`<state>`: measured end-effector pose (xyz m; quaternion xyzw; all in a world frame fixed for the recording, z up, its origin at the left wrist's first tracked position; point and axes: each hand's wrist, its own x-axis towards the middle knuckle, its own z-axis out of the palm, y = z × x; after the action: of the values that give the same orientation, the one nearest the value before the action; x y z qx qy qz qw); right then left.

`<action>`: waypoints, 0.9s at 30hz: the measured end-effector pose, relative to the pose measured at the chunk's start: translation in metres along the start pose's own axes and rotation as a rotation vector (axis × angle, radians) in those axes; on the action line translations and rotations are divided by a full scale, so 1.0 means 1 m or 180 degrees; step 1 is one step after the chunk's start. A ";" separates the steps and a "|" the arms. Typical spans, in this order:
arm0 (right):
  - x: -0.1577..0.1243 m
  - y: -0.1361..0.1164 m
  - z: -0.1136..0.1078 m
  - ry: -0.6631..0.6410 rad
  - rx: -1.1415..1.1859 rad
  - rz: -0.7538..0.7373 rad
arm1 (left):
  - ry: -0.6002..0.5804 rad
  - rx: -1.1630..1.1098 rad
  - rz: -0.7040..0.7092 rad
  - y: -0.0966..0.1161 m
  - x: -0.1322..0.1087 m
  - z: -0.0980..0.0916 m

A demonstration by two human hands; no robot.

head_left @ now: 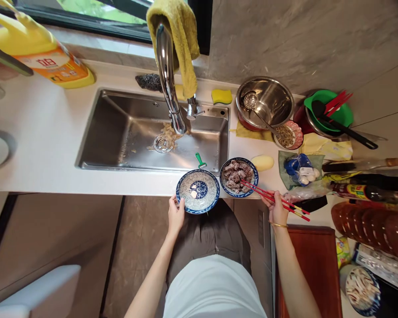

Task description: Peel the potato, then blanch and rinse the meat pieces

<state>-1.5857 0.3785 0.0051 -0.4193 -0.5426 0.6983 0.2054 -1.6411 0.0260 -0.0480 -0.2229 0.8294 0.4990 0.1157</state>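
My left hand (pixel 176 213) grips the near left rim of a blue-and-white plate (pixel 207 201), which extends past the counter's front edge. A few small pale pieces lie in the middle of that plate. In my right hand (pixel 277 209) is a pair of red chopsticks (pixel 268 194), fingers closed around them. Their tips touch the dark brown chunks of meat (pixel 236 174) in a blue-rimmed bowl (pixel 222 185) just right of the plate. A peeled potato (pixel 263 162) lies beside the bowl. The green peeler (pixel 200 160) rests at the sink's near edge, behind the plate.
A steel sink (pixel 109 132) with peelings around its drain lies ahead, under a faucet (pixel 166 66) draped with a yellow towel (pixel 189 44). Right of it are a steel pot (pixel 281 104), a small pink dish (pixel 296 134) and several bottles. A yellow jug (pixel 73 75) stands left.
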 end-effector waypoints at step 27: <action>-0.325 0.117 0.010 0.3407 0.2496 -0.0626 | -0.4524 0.0790 0.4891 0.042 -0.099 0.028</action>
<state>-1.3908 0.0938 0.0149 -0.5507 -0.1077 0.5175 0.6460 -1.5762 0.0928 0.0123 0.7199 0.5344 0.3657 0.2499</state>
